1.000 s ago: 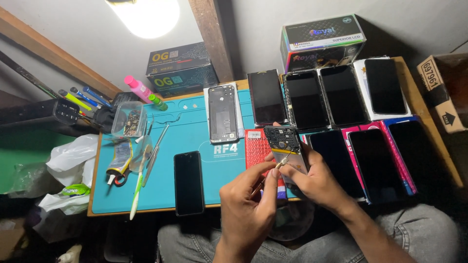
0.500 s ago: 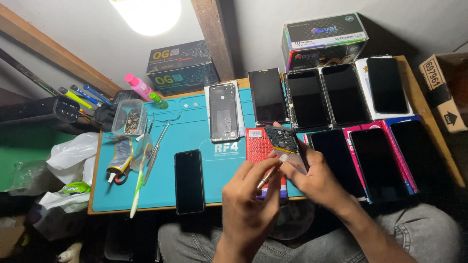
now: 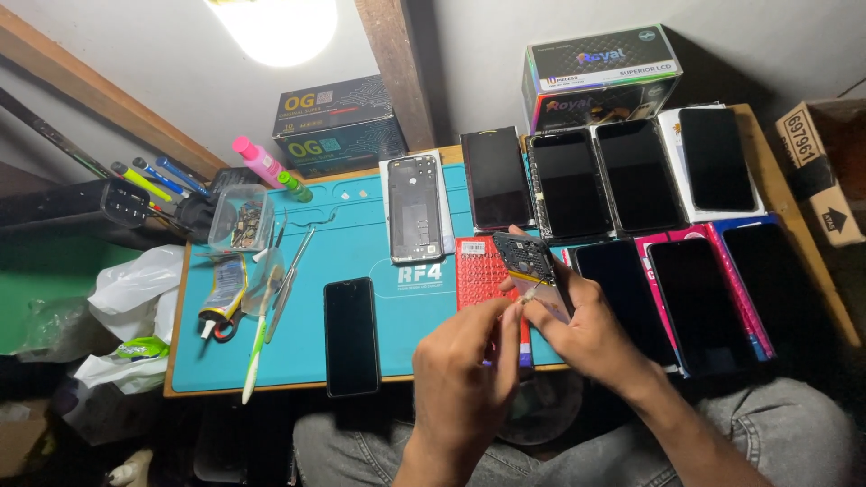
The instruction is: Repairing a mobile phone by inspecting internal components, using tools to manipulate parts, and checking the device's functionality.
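Two hands are kept busy just past the blue mat's (image 3: 361,225) near edge, the dark phone frame (image 3: 528,260) gripped steady by the right hand (image 3: 586,329) while a thin tool (image 3: 510,316) is pinched in the left hand (image 3: 465,370) so it can be worked at it

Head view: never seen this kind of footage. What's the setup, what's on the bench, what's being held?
There is no robot here. One camera sits on a person's head and looks down at their two bare hands, so the single picture is roughly what they see while seated at a small bench.

The right hand holds a dark phone part, tilted up. The left hand pinches a thin tool against it; its exact kind is too small to tell.

On the blue mat lie a black phone, an opened phone shell, tweezers, a glue tube and a clear tub of small parts. A red pad lies under the hands. To the right are rows of dark screens, with boxes behind against the wall.
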